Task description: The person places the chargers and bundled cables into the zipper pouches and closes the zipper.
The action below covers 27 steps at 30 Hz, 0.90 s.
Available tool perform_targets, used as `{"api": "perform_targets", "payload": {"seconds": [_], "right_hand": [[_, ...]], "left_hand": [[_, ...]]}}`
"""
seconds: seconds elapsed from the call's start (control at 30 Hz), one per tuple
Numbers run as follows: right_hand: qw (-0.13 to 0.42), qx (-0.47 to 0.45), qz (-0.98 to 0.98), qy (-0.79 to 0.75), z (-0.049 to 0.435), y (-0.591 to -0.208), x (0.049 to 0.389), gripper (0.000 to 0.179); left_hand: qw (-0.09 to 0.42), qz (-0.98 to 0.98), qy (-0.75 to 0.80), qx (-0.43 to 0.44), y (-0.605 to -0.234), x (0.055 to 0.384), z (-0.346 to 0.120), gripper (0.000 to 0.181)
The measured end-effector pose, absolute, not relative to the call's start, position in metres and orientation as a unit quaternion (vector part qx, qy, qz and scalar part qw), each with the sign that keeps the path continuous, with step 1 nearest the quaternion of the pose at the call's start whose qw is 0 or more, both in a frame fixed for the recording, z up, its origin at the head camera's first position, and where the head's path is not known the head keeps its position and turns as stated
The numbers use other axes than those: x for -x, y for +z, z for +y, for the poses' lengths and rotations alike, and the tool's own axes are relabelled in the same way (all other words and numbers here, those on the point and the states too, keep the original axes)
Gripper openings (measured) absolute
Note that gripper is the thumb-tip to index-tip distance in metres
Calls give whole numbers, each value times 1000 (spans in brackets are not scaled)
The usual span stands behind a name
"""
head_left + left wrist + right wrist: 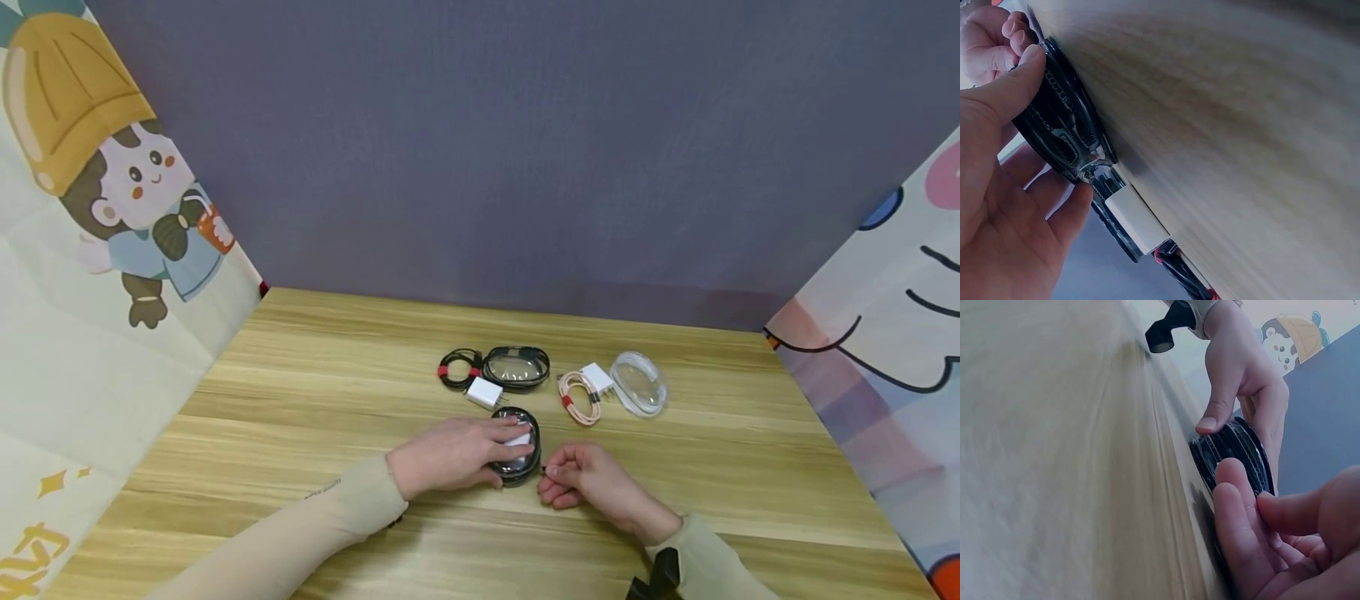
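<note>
On the wooden table lies an oval coil of black cable [536, 433] with a white block [519, 437] in its middle. My left hand [468, 450] spreads over the coil from the left and holds it, thumb at the near edge and fingers across the top. Just right of the coil, my right hand [588, 479] has its fingers curled and pinches a small black tip [543, 470], apparently the cable's end; most of it is hidden by the fingers. In the right wrist view the coil [1235, 447] shows between both hands.
Behind the coil are a white charger plug [484, 392], a thin black cable with red ties [454, 382] and another black coil [517, 385]. Farther right lie a pink cable [577, 410], a white charger plug [597, 377] and a white coiled cable [652, 404].
</note>
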State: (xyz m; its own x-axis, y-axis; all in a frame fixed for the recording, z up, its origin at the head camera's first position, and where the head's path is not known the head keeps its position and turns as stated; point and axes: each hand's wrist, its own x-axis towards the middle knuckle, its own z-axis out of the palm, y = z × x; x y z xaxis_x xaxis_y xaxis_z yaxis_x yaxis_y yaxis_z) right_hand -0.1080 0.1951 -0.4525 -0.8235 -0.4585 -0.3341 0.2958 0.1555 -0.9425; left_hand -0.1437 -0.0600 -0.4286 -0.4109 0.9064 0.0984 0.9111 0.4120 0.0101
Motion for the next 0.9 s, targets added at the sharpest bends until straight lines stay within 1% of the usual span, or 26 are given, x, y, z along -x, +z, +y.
{"api": "perform_targets", "payload": {"seconds": [0.3,0.53,0.77,0.9], "right_hand": [[295,64,696,-652,192,-452,102,12],[312,71,686,-653,187,-455,99,10],[309,74,687,-653,183,-454,97,13],[312,78,685,-653,180,-451,95,12]], "left_hand": [[38,-840,-26,541,-428,144,-59,67],[34,-842,-30,537,-426,142,-59,66],[19,-848,-30,528,-426,142,-58,65],[20,-849,-34,527,-426,142,-59,65]]}}
